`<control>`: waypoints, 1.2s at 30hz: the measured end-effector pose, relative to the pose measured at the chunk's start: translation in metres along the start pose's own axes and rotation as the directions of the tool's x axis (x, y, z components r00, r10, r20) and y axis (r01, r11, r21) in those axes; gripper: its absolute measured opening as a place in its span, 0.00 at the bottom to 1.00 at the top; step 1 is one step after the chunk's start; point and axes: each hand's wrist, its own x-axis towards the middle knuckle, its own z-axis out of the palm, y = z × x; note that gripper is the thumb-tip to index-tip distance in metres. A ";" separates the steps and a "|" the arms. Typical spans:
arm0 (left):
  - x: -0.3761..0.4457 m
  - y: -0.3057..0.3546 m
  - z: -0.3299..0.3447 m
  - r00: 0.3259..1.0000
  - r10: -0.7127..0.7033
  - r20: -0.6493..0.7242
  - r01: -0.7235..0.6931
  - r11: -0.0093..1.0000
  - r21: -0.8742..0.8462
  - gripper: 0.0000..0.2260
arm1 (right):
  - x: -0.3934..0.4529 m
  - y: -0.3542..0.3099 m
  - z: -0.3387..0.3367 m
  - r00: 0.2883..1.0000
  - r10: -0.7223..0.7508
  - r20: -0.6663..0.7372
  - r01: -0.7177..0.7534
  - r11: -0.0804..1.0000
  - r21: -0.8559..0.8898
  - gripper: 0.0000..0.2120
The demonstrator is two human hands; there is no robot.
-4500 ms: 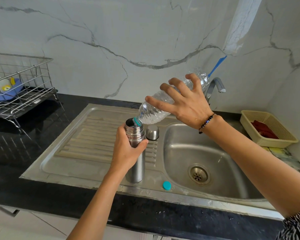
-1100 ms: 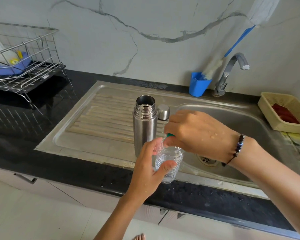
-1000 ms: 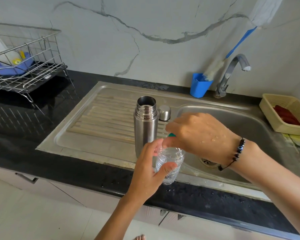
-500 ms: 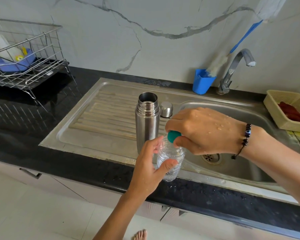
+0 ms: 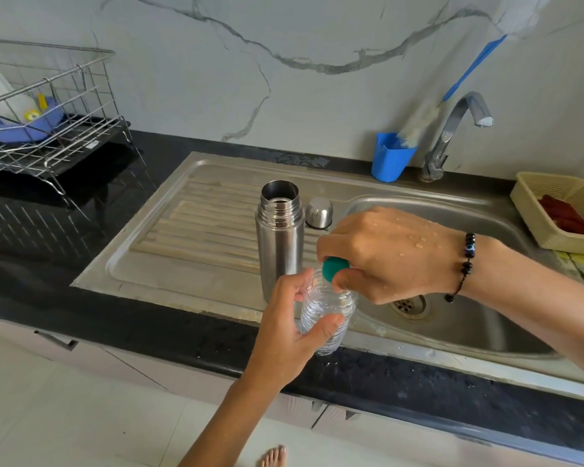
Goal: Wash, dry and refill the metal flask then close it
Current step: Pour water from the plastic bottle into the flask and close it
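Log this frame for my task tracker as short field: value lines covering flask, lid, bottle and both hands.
flask: upright on the drainboard, open
lid: off, standing behind the flask
bottle: upright over the sink's front edge
cap: on the bottle neck
left hand: holds the bottle body
right hand: pinches the cap
step left: close the flask

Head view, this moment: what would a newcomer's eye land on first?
Both hands at the sink's front edge: the left hand grips a clear plastic bottle while the right hand pinches its teal cap. Just behind stands the open metal flask on the drainboard, its lid beside it.
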 end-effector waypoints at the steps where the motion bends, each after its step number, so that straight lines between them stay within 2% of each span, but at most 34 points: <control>1: 0.000 0.001 -0.001 1.000 -0.004 -0.003 0.004 1.000 -0.002 0.27 | -0.008 0.010 0.010 1.000 0.013 -0.012 -0.012 1.000 0.026 0.09; 2: -0.001 0.002 -0.002 1.000 -0.009 -0.001 0.009 1.000 -0.009 0.28 | -0.008 0.013 0.013 0.999 0.022 -0.024 -0.020 0.997 0.071 0.11; 4: -0.003 0.005 -0.005 1.000 -0.020 0.018 0.021 1.000 -0.016 0.29 | -0.022 0.020 0.027 0.994 0.074 -0.087 -0.044 0.951 0.305 0.18; 7: -0.009 0.002 -0.006 0.998 -0.035 0.047 0.034 0.999 0.031 0.34 | -0.049 0.035 0.067 0.972 0.232 -0.023 -0.185 0.828 0.530 0.30; 10: -0.012 0.005 -0.001 0.998 -0.046 0.034 0.044 0.996 0.082 0.32 | -0.064 0.027 0.117 0.953 0.296 0.059 -0.274 0.768 0.579 0.32; 13: -0.008 0.022 0.012 0.999 -0.044 0.015 0.041 0.988 0.149 0.26 | -0.065 0.020 0.144 0.905 0.426 0.009 -0.325 0.675 0.662 0.27; 17: 0.015 0.045 0.034 0.998 -0.052 -0.039 0.056 0.992 0.115 0.25 | -0.069 0.042 0.124 0.865 0.498 -0.066 -0.336 0.671 0.661 0.19; 20: 0.052 0.058 0.052 0.991 -0.006 -0.134 0.015 0.998 0.066 0.24 | -0.063 0.072 0.095 0.824 0.553 -0.123 -0.360 0.679 0.640 0.18; 23: 0.117 0.075 0.069 0.975 0.002 -0.222 0.033 0.988 0.153 0.23 | -0.042 0.124 0.071 0.760 0.628 -0.167 -0.451 0.695 0.560 0.17; 27: 0.229 0.084 0.067 0.944 -0.088 -0.317 0.149 0.973 0.173 0.16 | 0.018 0.198 0.052 0.685 0.694 -0.221 -0.525 0.681 0.510 0.18; 30: 0.295 0.077 0.058 0.913 -0.205 -0.352 0.247 0.966 0.079 0.13 | 0.064 0.247 0.047 0.674 0.710 -0.203 -0.545 0.664 0.512 0.18; 36: 0.375 0.047 0.057 0.882 -0.351 -0.313 0.317 0.935 -0.156 0.19 | 0.130 0.328 0.053 0.677 0.734 -0.050 -0.618 0.604 0.502 0.16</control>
